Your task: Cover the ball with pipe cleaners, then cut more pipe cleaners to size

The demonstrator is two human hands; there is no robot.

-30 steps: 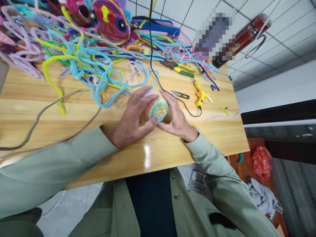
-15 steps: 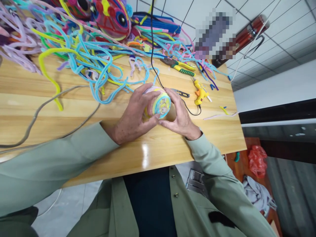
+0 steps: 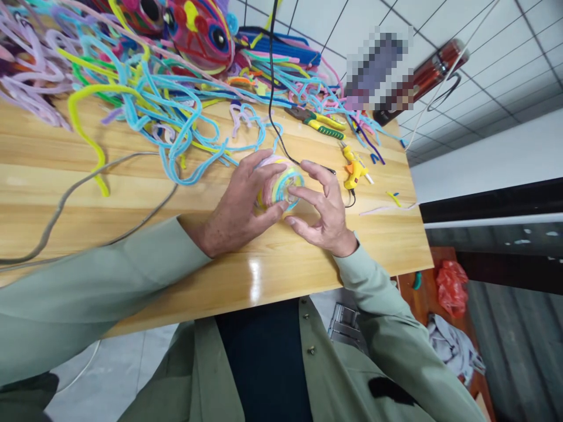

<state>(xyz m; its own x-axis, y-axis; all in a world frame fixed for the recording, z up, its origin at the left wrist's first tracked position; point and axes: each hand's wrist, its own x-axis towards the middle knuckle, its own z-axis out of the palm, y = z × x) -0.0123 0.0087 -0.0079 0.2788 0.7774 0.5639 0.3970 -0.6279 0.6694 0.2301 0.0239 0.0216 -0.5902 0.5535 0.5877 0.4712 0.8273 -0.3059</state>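
Note:
A roundish piece wound with pink, yellow and light blue pipe cleaners (image 3: 281,169) is held over the table, its blue-ringed end turned to the right. My left hand (image 3: 240,205) is wrapped round its left side, thumb along the lower edge and fingers over the top. My right hand (image 3: 328,214) has its fingers spread; one fingertip reaches to the middle of the ringed end, and the others stand apart from the piece. Behind the right fingers, a small pair of black snips (image 3: 329,170) is mostly hidden.
Loose pipe cleaners (image 3: 176,117) heap along the table's back left, beside a colourful fish-like figure (image 3: 200,35). Pliers (image 3: 316,121) and a yellow hot glue gun (image 3: 354,169) lie beyond my right hand. A dark cable (image 3: 271,76) hangs down behind the piece. A red flask (image 3: 422,82) is farther back.
My right hand has let go of the piece's right side. Its fingers have spread, and one now reaches to the ringed end. My left hand keeps its hold.

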